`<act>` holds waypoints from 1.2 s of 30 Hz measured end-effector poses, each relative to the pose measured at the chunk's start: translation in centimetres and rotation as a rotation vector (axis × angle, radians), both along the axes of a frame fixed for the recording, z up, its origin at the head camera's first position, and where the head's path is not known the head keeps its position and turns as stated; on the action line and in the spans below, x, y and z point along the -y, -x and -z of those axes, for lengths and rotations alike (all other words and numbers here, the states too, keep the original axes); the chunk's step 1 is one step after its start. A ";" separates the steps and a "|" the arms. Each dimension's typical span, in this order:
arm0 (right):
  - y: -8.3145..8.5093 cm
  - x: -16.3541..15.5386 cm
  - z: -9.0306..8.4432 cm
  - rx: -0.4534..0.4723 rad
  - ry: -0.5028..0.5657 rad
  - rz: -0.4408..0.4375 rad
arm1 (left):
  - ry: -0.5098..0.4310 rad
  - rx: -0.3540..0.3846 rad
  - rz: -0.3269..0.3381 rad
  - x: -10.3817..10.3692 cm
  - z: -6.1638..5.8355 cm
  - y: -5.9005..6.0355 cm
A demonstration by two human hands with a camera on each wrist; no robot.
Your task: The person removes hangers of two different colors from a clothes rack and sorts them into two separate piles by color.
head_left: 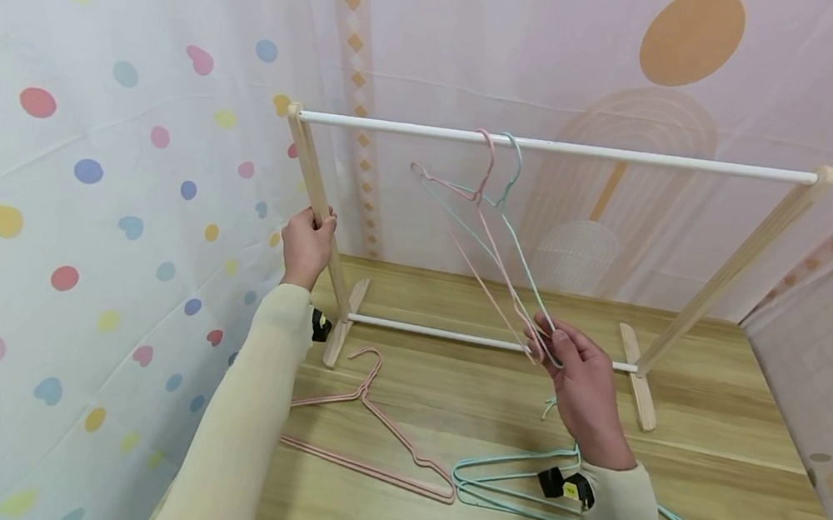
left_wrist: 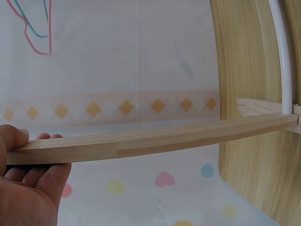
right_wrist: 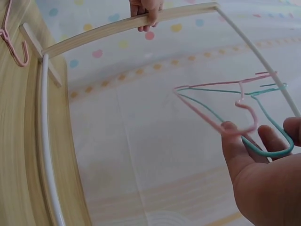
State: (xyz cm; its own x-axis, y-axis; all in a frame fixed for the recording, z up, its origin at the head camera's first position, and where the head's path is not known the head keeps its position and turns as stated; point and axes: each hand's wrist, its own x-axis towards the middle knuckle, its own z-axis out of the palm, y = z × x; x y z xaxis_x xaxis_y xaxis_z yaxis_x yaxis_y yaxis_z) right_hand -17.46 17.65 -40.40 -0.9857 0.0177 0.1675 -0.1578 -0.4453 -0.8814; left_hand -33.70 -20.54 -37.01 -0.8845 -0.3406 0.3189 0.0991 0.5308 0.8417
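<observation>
A small wooden clothes rack stands on the table, with a white top rail (head_left: 622, 155). My left hand (head_left: 307, 243) grips its left wooden post (head_left: 315, 187), seen in the left wrist view as a hand (left_wrist: 28, 181) curled round the post (left_wrist: 150, 141). A pink hanger (head_left: 489, 242) and a teal hanger (head_left: 519, 245) hang from the rail by their hooks. My right hand (head_left: 582, 376) pinches their lower corners together; in the right wrist view the fingers (right_wrist: 237, 150) hold the pink hanger (right_wrist: 235, 117) and the teal hanger (right_wrist: 263, 146).
A pink hanger (head_left: 376, 444) lies flat on the wooden table (head_left: 732, 424) in front of the rack. Teal hangers (head_left: 515, 491) lie partly under my right forearm. A dotted curtain (head_left: 93, 179) hangs at the left, a patterned backdrop behind.
</observation>
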 end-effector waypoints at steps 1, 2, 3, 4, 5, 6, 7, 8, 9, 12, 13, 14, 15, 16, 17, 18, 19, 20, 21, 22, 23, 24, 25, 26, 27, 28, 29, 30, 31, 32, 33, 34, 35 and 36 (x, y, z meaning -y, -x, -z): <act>0.0 0.0 0.0 -0.006 -0.002 0.004 | 0.002 0.002 -0.001 0.0 0.0 0.0; -0.1 0.0 0.0 -0.013 -0.001 0.009 | 0.003 0.003 -0.001 0.0 0.0 0.1; -0.1 -0.1 0.1 -0.018 0.000 0.018 | 0.003 0.005 -0.001 -0.1 0.0 0.1; -0.1 -0.1 0.1 -0.023 -0.004 0.027 | 0.003 0.005 -0.001 -0.1 0.1 0.1; -0.2 -0.2 0.1 -0.028 -0.005 0.034 | 0.003 0.004 -0.001 -0.1 0.0 0.1; -0.2 -0.2 0.1 -0.035 -0.005 0.040 | 0.003 0.003 -0.001 -0.1 0.0 0.1; -0.3 -0.3 0.1 -0.042 -0.006 0.045 | 0.002 0.002 0.000 -0.2 0.0 0.0; -0.3 -0.3 0.2 -0.057 -0.001 0.049 | 0.001 0.000 0.000 -0.2 0.0 0.0; -0.3 -0.4 0.2 -0.069 0.006 0.054 | 0.001 -0.001 0.000 -0.2 0.0 0.0; -0.3 -0.6 0.3 -0.117 0.040 0.073 | 0.003 -0.001 -0.001 -0.3 -0.1 0.1; -0.3 -0.7 0.4 -0.132 0.054 0.080 | 0.004 -0.001 -0.001 -0.3 -0.1 0.1; -0.3 -0.8 0.4 -0.149 0.067 0.087 | 0.004 0.000 -0.002 -0.3 -0.1 0.1; -0.3 -0.9 0.4 -0.159 0.079 0.093 | 0.004 0.000 -0.001 -0.3 -0.1 0.1; -0.3 -1.0 0.4 -0.175 0.092 0.095 | 0.006 0.001 -0.001 -0.3 -0.1 0.2; -0.3 -1.1 0.4 -0.186 0.112 0.094 | 0.007 0.002 -0.001 -0.3 -0.1 0.2; -0.3 -1.3 0.4 -0.199 0.129 0.092 | 0.010 0.004 -0.001 -0.3 -0.1 0.2; -0.3 -1.4 0.4 -0.215 0.149 0.084 | 0.013 0.006 -0.001 -0.4 -0.1 0.2; -0.3 -1.6 0.4 -0.229 0.173 0.074 | 0.016 0.008 -0.001 -0.4 -0.1 0.3; -0.3 -1.7 0.4 -0.241 0.193 0.070 | 0.018 0.010 -0.001 -0.4 -0.1 0.3; -0.3 -1.9 0.4 -0.254 0.205 0.067 | 0.021 0.012 -0.002 -0.4 -0.1 0.3; -0.3 -2.0 0.4 -0.264 0.217 0.066 | 0.021 0.012 -0.002 -0.5 -0.2 0.3; -0.3 -2.1 0.5 -0.271 0.225 0.065 | 0.021 0.011 -0.002 -0.5 -0.2 0.3; -0.4 -2.3 0.5 -0.277 0.232 0.066 | 0.020 0.010 -0.002 -0.5 -0.2 0.3; -0.4 -2.4 0.6 -0.279 0.241 0.068 | 0.019 0.007 -0.002 -0.6 -0.3 0.2; -0.4 -2.5 0.7 -0.284 0.242 0.074 | 0.019 0.003 -0.002 -0.6 -0.3 0.2; -0.5 -2.6 0.8 -0.288 0.256 0.071 | 0.018 0.000 -0.002 -0.6 -0.3 0.2; -0.6 -2.8 0.9 -0.289 0.270 0.069 | 0.019 -0.003 -0.001 -0.6 -0.4 0.2; -0.6 -2.9 1.0 -0.291 0.283 0.070 | 0.021 -0.005 -0.001 -0.6 -0.3 0.2; -0.7 -3.1 1.1 -0.296 0.293 0.068 | 0.023 -0.007 -0.002 -0.6 -0.3 0.2; -0.8 -3.2 1.2 -0.300 0.304 0.066 | 0.025 -0.011 -0.002 -0.7 -0.3 0.1; -0.9 -3.3 1.2 -0.304 0.297 0.074 | 0.026 -0.013 -0.002 -0.7 -0.3 0.1; -1.0 -3.4 1.3 -0.306 0.292 0.079 | 0.026 -0.014 -0.003 -0.7 -0.3 0.2; -1.1 -3.6 1.4 -0.306 0.292 0.081 | 0.027 -0.014 -0.003 -0.7 -0.3 0.2; -1.1 -3.7 1.5 -0.309 0.301 0.077 | 0.026 -0.015 -0.003 -0.6 -0.3 0.2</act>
State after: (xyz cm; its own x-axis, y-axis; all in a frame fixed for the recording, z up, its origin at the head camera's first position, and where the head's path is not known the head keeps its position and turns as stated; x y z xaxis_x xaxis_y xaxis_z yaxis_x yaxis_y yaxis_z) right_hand -16.31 21.31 -41.87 -0.8841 0.1825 0.4302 -0.4365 -0.6514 -0.6206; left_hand -33.86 -19.89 -36.73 -0.8787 -0.3344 0.3408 0.1102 0.5525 0.8262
